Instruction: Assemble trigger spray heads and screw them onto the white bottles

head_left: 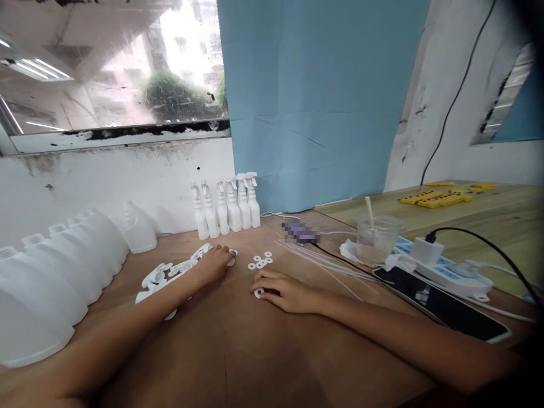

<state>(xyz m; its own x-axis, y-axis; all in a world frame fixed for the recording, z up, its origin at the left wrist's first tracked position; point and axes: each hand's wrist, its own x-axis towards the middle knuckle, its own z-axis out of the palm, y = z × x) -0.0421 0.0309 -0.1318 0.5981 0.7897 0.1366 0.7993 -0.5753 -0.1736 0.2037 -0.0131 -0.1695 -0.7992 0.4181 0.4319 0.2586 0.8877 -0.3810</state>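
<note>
- Brown tabletop runs up to a white wall with a window and a blue sheet; its bare front stretch has no visible lip, so a loose small part knocked that way could probably slide off.
- Right hand has thumb and fingertips together on a white ring washer, low over the table; so thin a ring could slip or flip out if pinched off-centre.
- Loose washers lie just beyond those fingers, some touching or overlapping, so a careless knuckle might scatter them or two could come up as one.
- Left hand bends over a white piece at the far end of the trigger spray heads; whether it clamps that piece or only rests there, I cannot make out. Those heads lie jumbled, and a tug on one could drag its neighbours.
- Left forearm passes close over the heap, so a sleeveless sweep sideways might shift it or reach the white bottles.
- Six spray bottles stand upright close together by the wall; one bump could topple several.
- Beside the power strip stands a plastic cup with a straw; if tipped, any liquid inside could reach the sockets.
</note>
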